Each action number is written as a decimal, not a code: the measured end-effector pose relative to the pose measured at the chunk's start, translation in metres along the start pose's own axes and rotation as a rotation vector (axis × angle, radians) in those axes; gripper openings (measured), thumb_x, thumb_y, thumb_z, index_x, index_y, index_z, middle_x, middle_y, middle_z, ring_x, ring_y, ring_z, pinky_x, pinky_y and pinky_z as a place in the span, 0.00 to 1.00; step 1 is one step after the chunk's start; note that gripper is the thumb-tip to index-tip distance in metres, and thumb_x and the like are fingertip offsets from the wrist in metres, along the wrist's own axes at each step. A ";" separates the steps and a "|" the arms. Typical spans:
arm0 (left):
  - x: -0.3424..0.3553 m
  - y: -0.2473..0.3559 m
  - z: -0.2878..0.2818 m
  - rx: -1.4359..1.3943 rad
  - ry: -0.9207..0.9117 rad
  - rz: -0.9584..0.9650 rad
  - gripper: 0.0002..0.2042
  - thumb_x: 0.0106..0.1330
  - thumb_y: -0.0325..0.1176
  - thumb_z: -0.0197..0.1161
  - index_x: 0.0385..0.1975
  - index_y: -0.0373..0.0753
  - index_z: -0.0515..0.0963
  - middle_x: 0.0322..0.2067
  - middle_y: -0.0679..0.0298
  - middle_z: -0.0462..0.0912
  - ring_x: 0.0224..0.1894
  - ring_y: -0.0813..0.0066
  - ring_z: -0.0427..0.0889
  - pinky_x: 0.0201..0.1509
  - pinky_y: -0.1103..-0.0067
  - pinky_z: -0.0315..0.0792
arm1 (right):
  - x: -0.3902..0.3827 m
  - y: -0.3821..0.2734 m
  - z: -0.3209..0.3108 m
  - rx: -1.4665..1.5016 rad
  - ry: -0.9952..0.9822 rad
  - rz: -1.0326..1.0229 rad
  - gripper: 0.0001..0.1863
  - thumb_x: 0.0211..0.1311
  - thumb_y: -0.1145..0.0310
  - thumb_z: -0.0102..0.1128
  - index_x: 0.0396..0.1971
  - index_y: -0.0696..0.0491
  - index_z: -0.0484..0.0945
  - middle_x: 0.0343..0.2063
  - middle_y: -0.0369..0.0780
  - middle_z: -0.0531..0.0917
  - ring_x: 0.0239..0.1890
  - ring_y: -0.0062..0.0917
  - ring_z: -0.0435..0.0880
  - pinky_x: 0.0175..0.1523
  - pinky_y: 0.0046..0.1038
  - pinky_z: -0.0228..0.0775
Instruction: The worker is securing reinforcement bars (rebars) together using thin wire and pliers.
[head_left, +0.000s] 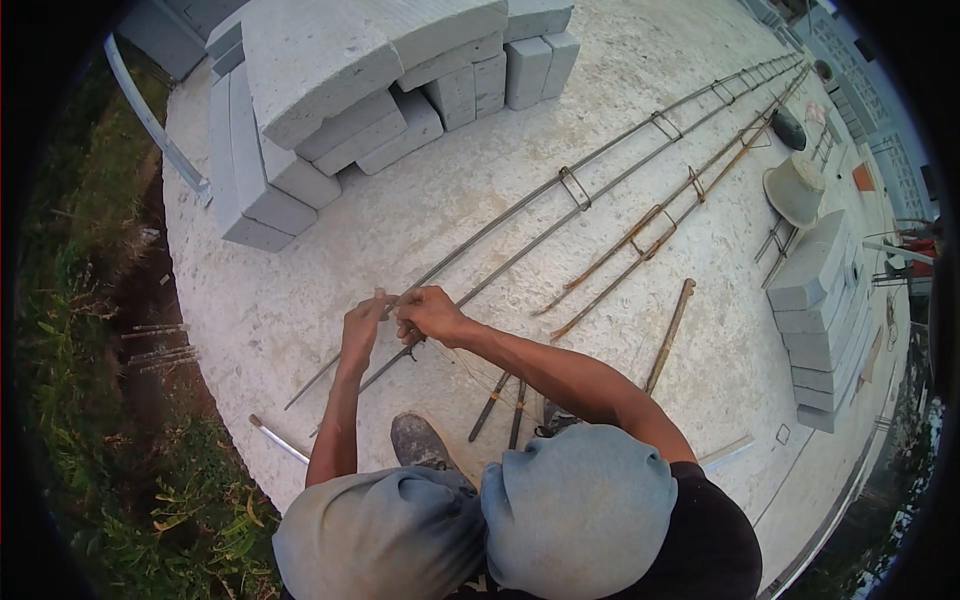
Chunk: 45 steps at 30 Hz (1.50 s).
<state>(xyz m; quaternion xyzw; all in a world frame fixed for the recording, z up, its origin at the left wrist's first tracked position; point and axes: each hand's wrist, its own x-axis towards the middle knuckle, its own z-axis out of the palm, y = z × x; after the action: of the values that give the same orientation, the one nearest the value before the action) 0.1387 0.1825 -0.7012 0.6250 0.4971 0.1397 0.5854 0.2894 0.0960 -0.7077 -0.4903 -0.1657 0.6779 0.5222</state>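
Observation:
My left hand (362,325) and my right hand (432,314) are close together at the near part of a long grey rebar frame (500,218). Both have their fingers pinched at a dark steel piece on the far bar, probably a stirrup; what each fingertip grips is too small to make out. The near bar passes below my right wrist. Thin loose wires (462,366) trail beneath my right forearm. Beside my shoes lies a two-handled tool (500,405) with dark grips and orange bands, its head hidden under my right arm.
Grey blocks (330,60) are stacked at the far left, more blocks (820,310) at the right. A rusty rebar frame (650,235) runs alongside mine. A bucket (795,190), a rusty rod (672,335) and a metal tube (278,440) lie around. The slab's left edge drops to plants (120,480).

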 end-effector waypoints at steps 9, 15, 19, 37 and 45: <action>0.024 -0.020 -0.022 -0.058 0.007 -0.092 0.22 0.74 0.47 0.52 0.31 0.30 0.79 0.27 0.62 0.80 0.32 0.74 0.76 0.43 0.77 0.68 | -0.066 -0.017 -0.049 -0.854 0.278 -0.172 0.22 0.63 0.58 0.63 0.34 0.67 0.81 0.25 0.52 0.84 0.28 0.40 0.86 0.33 0.37 0.76; 0.032 -0.016 -0.026 0.194 -0.068 -0.026 0.25 0.75 0.48 0.49 0.32 0.28 0.79 0.30 0.56 0.84 0.31 0.72 0.77 0.42 0.75 0.70 | -0.155 -0.014 -0.063 -1.496 0.318 0.354 0.27 0.59 0.49 0.65 0.28 0.65 0.82 0.24 0.55 0.83 0.32 0.45 0.87 0.38 0.38 0.78; 0.034 -0.023 -0.028 0.379 -0.079 0.019 0.26 0.73 0.50 0.49 0.31 0.29 0.79 0.27 0.56 0.84 0.31 0.72 0.77 0.42 0.75 0.70 | -0.149 0.056 -0.089 -1.370 0.366 0.271 0.24 0.59 0.52 0.65 0.35 0.62 0.81 0.33 0.53 0.84 0.39 0.47 0.86 0.45 0.40 0.78; 0.018 -0.013 -0.016 0.423 0.025 0.015 0.27 0.68 0.55 0.56 0.31 0.31 0.83 0.30 0.49 0.85 0.35 0.62 0.83 0.44 0.71 0.73 | -0.128 -0.108 -0.096 -0.045 0.355 -0.298 0.27 0.66 0.65 0.62 0.58 0.63 0.64 0.42 0.49 0.83 0.32 0.27 0.86 0.39 0.29 0.83; 0.023 -0.017 0.004 0.401 0.016 0.055 0.27 0.68 0.54 0.56 0.31 0.29 0.83 0.29 0.48 0.85 0.35 0.59 0.84 0.43 0.70 0.73 | -0.151 -0.074 -0.138 -0.039 0.451 0.107 0.11 0.64 0.65 0.64 0.35 0.56 0.73 0.24 0.40 0.80 0.22 0.23 0.81 0.28 0.28 0.79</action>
<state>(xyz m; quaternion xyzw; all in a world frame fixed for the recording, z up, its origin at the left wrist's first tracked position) 0.1450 0.1947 -0.7261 0.7414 0.5023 0.0589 0.4412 0.4413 -0.0459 -0.6431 -0.6474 -0.0318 0.5747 0.4996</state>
